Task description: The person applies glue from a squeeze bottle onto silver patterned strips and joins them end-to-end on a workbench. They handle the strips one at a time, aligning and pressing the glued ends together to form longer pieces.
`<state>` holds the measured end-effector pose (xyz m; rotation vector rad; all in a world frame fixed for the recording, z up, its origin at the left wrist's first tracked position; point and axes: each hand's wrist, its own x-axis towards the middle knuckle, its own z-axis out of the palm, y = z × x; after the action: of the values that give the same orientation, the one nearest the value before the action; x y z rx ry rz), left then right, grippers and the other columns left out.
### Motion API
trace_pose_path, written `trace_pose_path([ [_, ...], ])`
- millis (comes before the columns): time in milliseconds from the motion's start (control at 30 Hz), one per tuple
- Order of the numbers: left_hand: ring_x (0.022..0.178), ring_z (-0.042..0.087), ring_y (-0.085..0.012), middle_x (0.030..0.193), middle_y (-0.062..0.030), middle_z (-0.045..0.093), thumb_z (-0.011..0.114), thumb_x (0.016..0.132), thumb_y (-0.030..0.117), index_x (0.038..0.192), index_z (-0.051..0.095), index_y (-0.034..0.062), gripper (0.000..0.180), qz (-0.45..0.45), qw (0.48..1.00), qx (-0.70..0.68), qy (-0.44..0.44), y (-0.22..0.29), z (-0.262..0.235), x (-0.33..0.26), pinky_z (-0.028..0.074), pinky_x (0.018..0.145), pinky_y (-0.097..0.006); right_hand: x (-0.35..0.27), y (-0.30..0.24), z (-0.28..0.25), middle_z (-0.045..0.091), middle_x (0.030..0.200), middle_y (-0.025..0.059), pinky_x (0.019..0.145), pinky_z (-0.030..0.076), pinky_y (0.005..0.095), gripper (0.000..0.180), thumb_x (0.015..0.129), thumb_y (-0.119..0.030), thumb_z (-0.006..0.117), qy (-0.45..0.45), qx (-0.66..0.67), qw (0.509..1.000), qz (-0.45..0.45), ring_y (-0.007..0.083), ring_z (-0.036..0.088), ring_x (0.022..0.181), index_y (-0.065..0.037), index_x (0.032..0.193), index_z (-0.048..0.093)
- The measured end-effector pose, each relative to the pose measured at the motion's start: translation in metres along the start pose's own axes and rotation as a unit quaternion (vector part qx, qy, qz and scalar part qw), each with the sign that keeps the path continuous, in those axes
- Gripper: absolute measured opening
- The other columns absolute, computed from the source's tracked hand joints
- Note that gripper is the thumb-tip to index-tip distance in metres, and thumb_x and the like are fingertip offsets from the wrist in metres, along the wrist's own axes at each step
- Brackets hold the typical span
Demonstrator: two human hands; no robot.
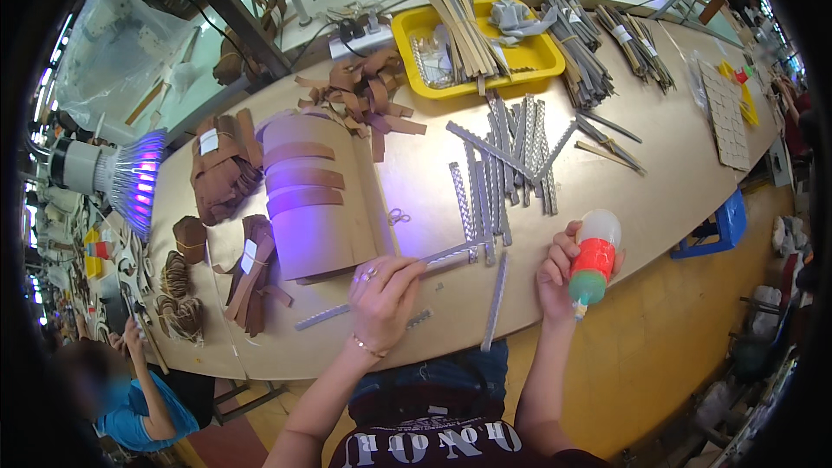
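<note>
Two bare hands over a tan-topped table (676,147): left hand (386,295) pinches a narrow silver-grey patterned strip (455,252), far end by the loose grey patterned strips (497,178); right hand (557,273) wraps around a translucent squeeze bottle with red band and green cap (594,256), nozzle (580,308) wristward. Probably best: keep the pinch light, strip flat, any squeeze gentle and even, nozzle clear of the loose strips.
</note>
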<state>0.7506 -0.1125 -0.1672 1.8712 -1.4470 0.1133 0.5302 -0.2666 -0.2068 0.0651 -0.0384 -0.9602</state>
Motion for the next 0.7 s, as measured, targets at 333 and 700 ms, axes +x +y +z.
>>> trace_pose_path([
  [333,0.105,0.06,-0.0304,0.115,-0.0107,0.065,0.076,0.073,0.007,0.1,0.072,0.0069,0.028,0.005,0.995,0.035,-0.092,0.003,-0.009,-0.017,0.046,0.088,-0.046,-0.028,0.027,-0.007,0.056,0.094,0.0129,0.058,0.041,0.0316,0.08,0.081,-0.059,0.068,-0.027,-0.197,0.979,-0.035,0.0172,0.047,0.068,-0.002,0.132,0.046],
  [700,0.093,0.065,-0.0235,0.111,-0.0134,0.061,0.058,0.086,0.013,0.14,0.045,0.002,0.057,0.051,0.96,-0.037,-0.273,0.094,0.053,-0.056,0.053,0.077,-0.034,-0.026,-0.002,0.003,0.054,0.097,0.0139,0.063,0.042,0.0337,0.081,0.086,-0.056,0.064,-0.062,-0.208,0.972,-0.086,0.0193,0.046,0.072,0.004,0.136,0.042],
])
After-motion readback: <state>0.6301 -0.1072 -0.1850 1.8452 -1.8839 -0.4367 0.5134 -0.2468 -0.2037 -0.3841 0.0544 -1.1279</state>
